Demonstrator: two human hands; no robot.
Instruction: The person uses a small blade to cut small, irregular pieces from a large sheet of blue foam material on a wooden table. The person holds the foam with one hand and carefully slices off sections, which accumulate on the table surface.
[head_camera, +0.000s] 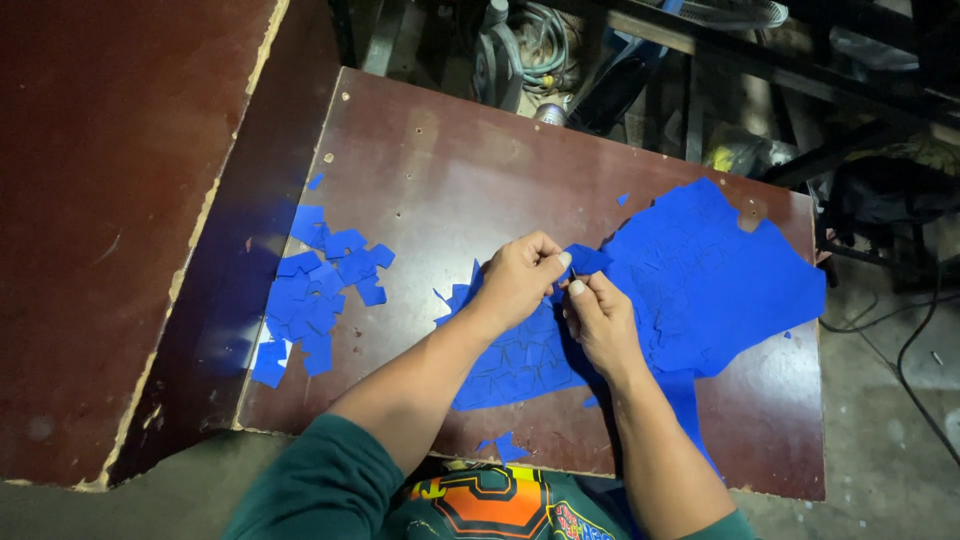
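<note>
Green sleeves and a bright printed shirt front (490, 505) fill the bottom of the frame as a person works at a dark red table (440, 170), both hands meeting over a large blue sheet (720, 280) scored into small shapes. Left hand (520, 280) has its fingertips pinched shut on the sheet's edge; right hand (600, 320) is curled beside it, thumb and forefinger closed on the same blue material, with what may be a thin tool between them, too small to tell. One heap of loose blue pieces (315, 290), well over a dozen and overlapping too much to count, lies at the table's left edge. Judging by the sheet, most shapes remain attached, so the separating looks less than half done. A few scraps (505, 445) lie near the front edge
</note>
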